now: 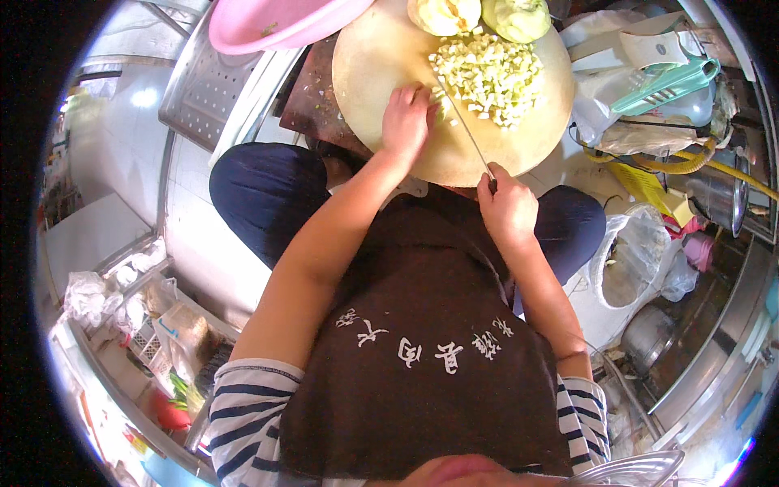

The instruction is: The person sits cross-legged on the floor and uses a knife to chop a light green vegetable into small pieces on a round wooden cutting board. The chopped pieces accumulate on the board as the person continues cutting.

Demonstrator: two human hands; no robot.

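My right hand [510, 204] grips the handle of a kitchen knife [465, 129], its blade edge-on and slanting up to the left across a round cutting board [371, 73]. Left of the blade, my left hand [406, 119] rests with curled fingers on pale green vegetable pieces [444, 102], partly hidden under the fingertips. Right of the blade lies a spread heap of small diced pale green vegetable [493, 79]. At the board's far edge sit a cut, peeled vegetable [444, 15] and another round green one [516, 18].
A pink plastic basin [286, 27] stands at the upper left, beside a perforated metal tray [210, 91]. On the right are a turquoise plastic-handled item [666, 88], a yellow hose [724, 167] and a bag-lined bin [633, 262]. My knees flank the board.
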